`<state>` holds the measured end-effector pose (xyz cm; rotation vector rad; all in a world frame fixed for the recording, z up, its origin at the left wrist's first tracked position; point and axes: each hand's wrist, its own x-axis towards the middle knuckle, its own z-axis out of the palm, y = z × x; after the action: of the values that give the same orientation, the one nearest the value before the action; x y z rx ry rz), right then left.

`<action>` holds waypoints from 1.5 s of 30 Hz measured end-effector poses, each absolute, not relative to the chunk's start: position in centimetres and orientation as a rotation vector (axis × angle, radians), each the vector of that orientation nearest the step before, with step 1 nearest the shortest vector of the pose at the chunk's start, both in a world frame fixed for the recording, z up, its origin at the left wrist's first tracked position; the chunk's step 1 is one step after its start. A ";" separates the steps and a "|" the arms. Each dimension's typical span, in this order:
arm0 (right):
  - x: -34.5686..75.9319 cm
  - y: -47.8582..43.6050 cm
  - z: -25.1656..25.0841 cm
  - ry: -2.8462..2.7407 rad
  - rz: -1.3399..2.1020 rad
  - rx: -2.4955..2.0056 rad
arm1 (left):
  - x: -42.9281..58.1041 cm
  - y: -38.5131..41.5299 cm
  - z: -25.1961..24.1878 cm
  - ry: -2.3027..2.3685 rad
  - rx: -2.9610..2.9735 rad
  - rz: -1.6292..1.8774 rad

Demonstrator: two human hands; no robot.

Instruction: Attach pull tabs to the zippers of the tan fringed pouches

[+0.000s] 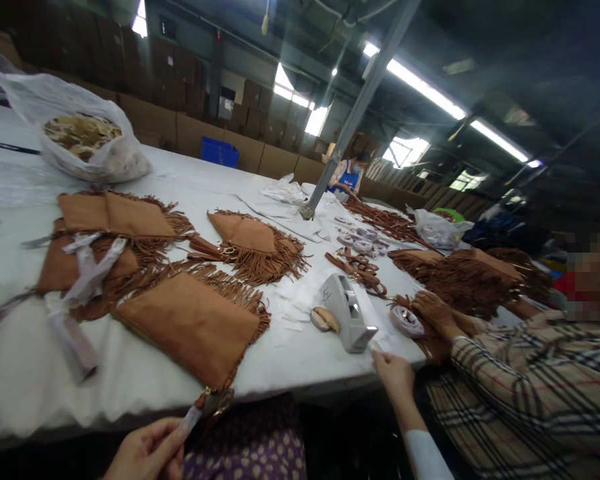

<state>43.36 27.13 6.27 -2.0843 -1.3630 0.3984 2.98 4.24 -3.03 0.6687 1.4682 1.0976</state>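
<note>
A tan fringed bag [193, 323] lies flat near the table's front edge, its corner with a metal clasp towards me. My left hand [153, 448] is closed in a pinch on a strap [193, 415] at that corner, partly covered in pale wrapping. A grey tape dispenser [353, 327] stands to the right of the bag. Just off its cutting end, my right hand [396, 379] has thumb and finger pressed together on a thin, pale strip of tape [376, 346].
More fringed bags [120, 217] lie left and behind, some with wrapped straps. A plastic sack [97, 143] stands back left. Beside me on the right, a person in a plaid sleeve [500, 373] handles fringed bags [460, 280]. A metal post [353, 120] rises from the table.
</note>
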 end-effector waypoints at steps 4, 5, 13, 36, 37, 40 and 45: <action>40.8 23.6 4.1 -1.478 0.421 -2.181 | 3.4 4.6 -1.2 1.504 0.708 1.145; 39.2 22.4 3.5 -1.547 0.536 -2.134 | 3.5 4.7 -1.0 1.517 0.690 1.170; 21.0 11.9 4.0 -1.930 1.486 -1.242 | 4.2 4.3 -0.6 1.658 0.814 1.202; 15.5 12.0 0.3 -1.783 1.630 -1.426 | 3.8 4.2 -1.2 1.471 0.712 1.317; 15.4 12.0 0.3 -1.779 1.643 -1.415 | 3.7 4.4 -1.3 1.462 0.665 1.308; 15.3 12.1 0.4 -1.764 1.682 -1.401 | 3.5 4.8 -1.5 1.409 0.523 1.281; 15.4 12.2 0.0 -1.825 1.676 -1.342 | 3.9 4.8 -1.5 1.476 0.537 1.288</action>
<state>15.43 12.22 0.05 -1.3423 -1.8251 1.6758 3.87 4.78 -1.47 0.5370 1.4759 1.2875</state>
